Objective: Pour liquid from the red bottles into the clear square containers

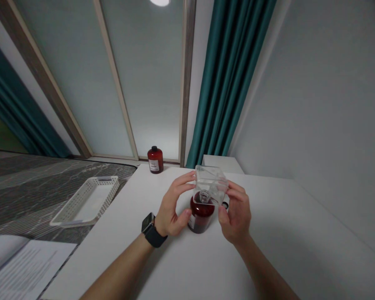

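A clear plastic box [214,175], tilted, is held above an open brown bottle [201,223]. The bottle stands upright on the white table with its bare neck showing through the box. My left hand [173,204], with a black watch on the wrist, has its fingertips on the box's left side, and its thumb is beside the bottle. On the right side of the box my right hand [237,212] grips with thumb and fingers. A small black cap [225,205] shows partly behind my right hand. Whether the box touches the bottle neck, I cannot tell.
A second brown bottle [155,160] with a black cap stands at the table's far left corner. Left of the white table [287,250] are a white perforated basket [90,202] and an open book [34,262]. A white box-shaped block [221,163] is behind the table.
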